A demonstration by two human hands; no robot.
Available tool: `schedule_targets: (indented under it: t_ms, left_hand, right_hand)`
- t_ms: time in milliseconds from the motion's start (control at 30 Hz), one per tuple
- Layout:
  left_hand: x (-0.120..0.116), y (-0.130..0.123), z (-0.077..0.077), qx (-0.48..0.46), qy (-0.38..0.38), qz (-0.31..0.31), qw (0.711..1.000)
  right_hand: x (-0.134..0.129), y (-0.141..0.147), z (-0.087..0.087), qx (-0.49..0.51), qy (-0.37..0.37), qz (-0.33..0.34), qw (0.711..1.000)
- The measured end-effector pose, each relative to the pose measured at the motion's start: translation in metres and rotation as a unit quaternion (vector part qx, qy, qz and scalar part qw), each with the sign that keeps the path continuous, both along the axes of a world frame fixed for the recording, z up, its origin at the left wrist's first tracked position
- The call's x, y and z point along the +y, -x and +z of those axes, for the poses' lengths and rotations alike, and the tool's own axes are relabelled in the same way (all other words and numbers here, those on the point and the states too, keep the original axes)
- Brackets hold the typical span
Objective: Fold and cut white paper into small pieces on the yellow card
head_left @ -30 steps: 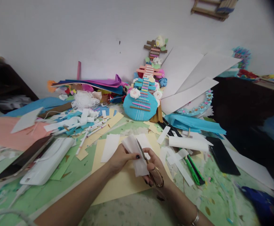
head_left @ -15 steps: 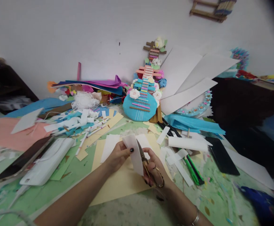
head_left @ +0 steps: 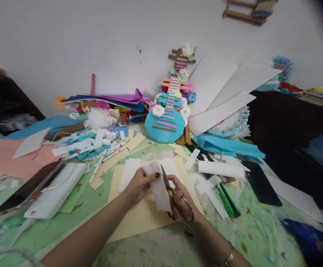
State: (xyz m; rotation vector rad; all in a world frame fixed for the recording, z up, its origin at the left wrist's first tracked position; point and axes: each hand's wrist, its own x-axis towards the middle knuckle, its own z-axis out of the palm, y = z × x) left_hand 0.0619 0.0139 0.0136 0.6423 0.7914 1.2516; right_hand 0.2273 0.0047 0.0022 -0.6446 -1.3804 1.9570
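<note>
My left hand (head_left: 139,184) pinches a white paper strip (head_left: 159,193) between thumb and fingers, above a cream sheet (head_left: 128,218) on the table. My right hand (head_left: 182,196) is wrapped round gold-handled scissors (head_left: 170,188), with fingers in the loops. The scissors' blades point up and away, along the right edge of the strip. White paper pieces (head_left: 128,172) lie on the cream sheet behind my hands.
Behind stands a blue paper guitar (head_left: 164,126) with flowers. On the left lie a phone (head_left: 28,187), a white power bank (head_left: 56,191) and paper scraps. On the right are a green cutter (head_left: 226,200), a rolled white paper (head_left: 222,169) and a dark phone (head_left: 262,184).
The paper strip in my left hand has shifted and turned slightly, its lower end now a little lower and more to the right. My right hand with the scissors has barely moved.
</note>
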Motion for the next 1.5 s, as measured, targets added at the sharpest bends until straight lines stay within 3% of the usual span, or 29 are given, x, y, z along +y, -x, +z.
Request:
schedule_targets:
  t_ms: [533, 1500]
  left_hand:
    - [-0.004, -0.006, -0.009, 0.003, 0.016, -0.045, 0.999]
    - [-0.005, -0.008, -0.008, 0.012, 0.028, -0.065, 0.997]
  right_hand:
    - [0.004, -0.003, -0.009, 0.017, 0.009, -0.034, 0.999]
    - [0.004, -0.001, 0.002, -0.025, 0.030, -0.050, 0.998]
